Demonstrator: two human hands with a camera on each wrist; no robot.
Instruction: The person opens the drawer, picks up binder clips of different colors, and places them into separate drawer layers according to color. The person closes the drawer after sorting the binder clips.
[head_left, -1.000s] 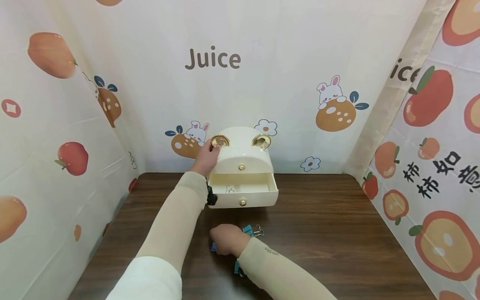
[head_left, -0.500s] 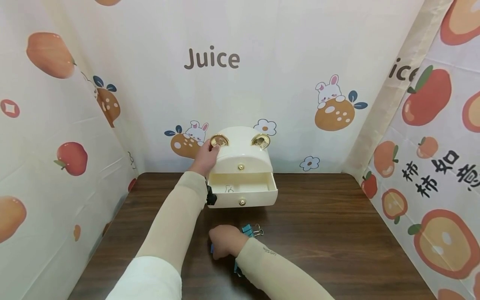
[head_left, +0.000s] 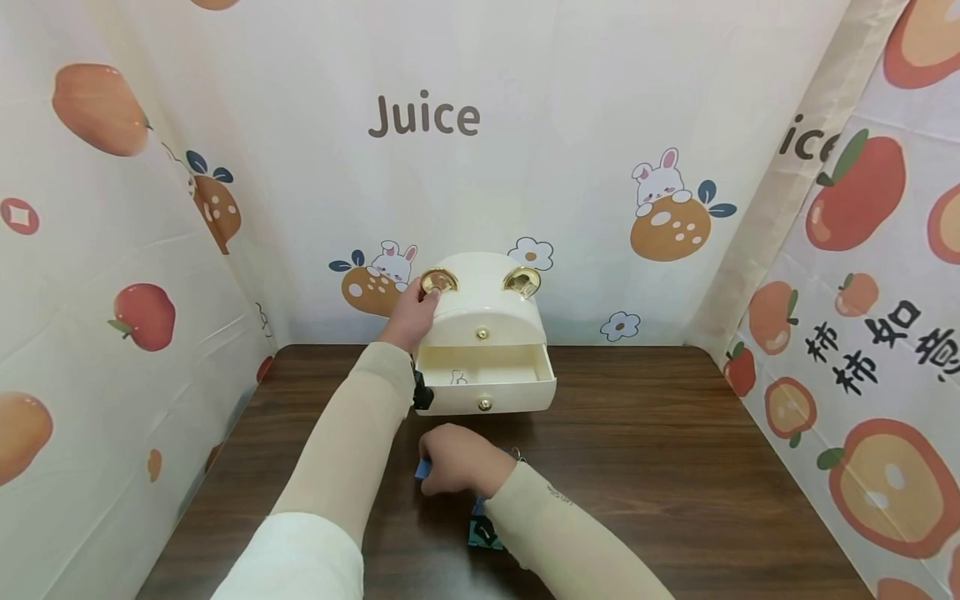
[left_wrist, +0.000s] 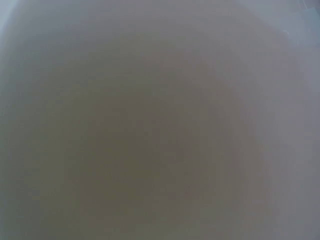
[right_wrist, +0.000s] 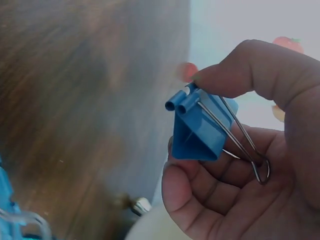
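A cream storage box [head_left: 483,287] with gold round ornaments stands at the back of the table, its lower drawer [head_left: 487,400] pulled out. My left hand [head_left: 412,319] grips the box's left side by the gold ornament [head_left: 440,282], thumb in front, other fingers mostly hidden. In front of the drawer, my right hand [head_left: 461,460] is raised a little over the table. Between thumb and fingers it pinches a blue binder clip [right_wrist: 202,125], wire handles toward the palm. Under the right forearm lies a teal binder clip [head_left: 483,532], partly covered by the sleeve. The left wrist view is only a blur.
The brown wooden table [head_left: 637,450] is bordered by a printed curtain [head_left: 555,125] at the back and both sides. A small thin-lined shape [head_left: 458,377] shows inside the drawer. Another blue clip [right_wrist: 7,200] appears at the right wrist view's edge.
My right hand has lifted from among the clips and moved slightly toward the drawer, with the blue binder clip in its fingers. The left hand and box have stayed put.
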